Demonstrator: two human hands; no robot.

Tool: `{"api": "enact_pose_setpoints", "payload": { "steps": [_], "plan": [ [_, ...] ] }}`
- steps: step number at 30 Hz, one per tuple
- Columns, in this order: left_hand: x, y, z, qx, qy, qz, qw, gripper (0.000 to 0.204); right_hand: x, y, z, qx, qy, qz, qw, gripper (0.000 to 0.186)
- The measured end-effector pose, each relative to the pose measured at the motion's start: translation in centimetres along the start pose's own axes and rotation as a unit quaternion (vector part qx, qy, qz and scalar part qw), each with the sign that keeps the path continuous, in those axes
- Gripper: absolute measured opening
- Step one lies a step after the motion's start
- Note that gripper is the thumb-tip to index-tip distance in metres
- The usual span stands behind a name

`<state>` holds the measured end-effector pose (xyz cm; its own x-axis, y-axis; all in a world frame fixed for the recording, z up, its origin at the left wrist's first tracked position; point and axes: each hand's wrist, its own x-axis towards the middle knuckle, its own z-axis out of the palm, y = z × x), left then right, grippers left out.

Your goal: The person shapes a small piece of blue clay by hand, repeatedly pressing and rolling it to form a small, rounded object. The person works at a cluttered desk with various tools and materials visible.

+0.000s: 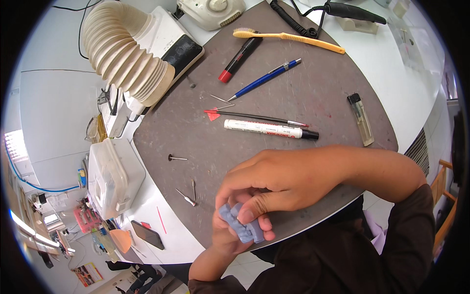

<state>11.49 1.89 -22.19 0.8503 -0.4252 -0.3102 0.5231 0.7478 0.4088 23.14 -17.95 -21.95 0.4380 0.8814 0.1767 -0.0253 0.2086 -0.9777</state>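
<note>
we take this for a workshop, most likely a small dental lab: the fingers [266, 223] are around a blue-grey block [240, 227] that resembles a model of teeth. well beyond them, past the scuffed grey mat [333, 98], we see a black handpiece [355, 12] on a rest near a coiled cord [311, 33]. left of the fingers lie small shanked bits [190, 200], and farther off that way a wide ribbed hose [117, 54], like dust extraction, curves beside a white machine [161, 27]. ahead of the fingers we find loose markers [264, 128] and a bristled brush [289, 37].
</note>
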Motion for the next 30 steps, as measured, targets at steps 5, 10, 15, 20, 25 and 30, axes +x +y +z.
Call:
{"api": "enact_pose_setpoints", "payload": {
  "steps": [5, 10, 15, 20, 25, 30],
  "plan": [
    [0.0, 0.6, -1.8, -0.015, -0.059, -0.015, 0.998, 0.072, 0.0, -1.2, -0.4, -0.028, 0.024, 0.030, 0.999, 0.033],
    [0.2, 1.0, -1.1, -0.058, -0.057, -0.024, 0.996, 0.068, 0.1, -1.3, -0.6, -0.083, 0.038, 0.019, 0.996, 0.036],
    [0.3, 1.7, -0.7, -0.004, -0.039, -0.038, 0.998, 0.069, 0.2, -1.4, -0.4, -0.125, 0.034, 0.010, 0.992, 0.039],
    [0.1, 1.9, -0.6, 0.020, -0.019, -0.023, 0.999, 0.058, 0.0, -1.6, -0.1, -0.159, 0.034, 0.026, 0.986, 0.041],
    [0.4, 2.5, 0.5, 0.091, 0.027, -0.019, 0.995, 0.061, -0.1, -1.4, 0.2, -0.235, 0.048, 0.013, 0.971, 0.040],
    [0.5, 2.8, 0.4, 0.120, 0.069, -0.035, 0.990, 0.068, 0.0, -1.0, 0.3, -0.311, 0.077, -0.045, 0.946, 0.042]
  ]
}}
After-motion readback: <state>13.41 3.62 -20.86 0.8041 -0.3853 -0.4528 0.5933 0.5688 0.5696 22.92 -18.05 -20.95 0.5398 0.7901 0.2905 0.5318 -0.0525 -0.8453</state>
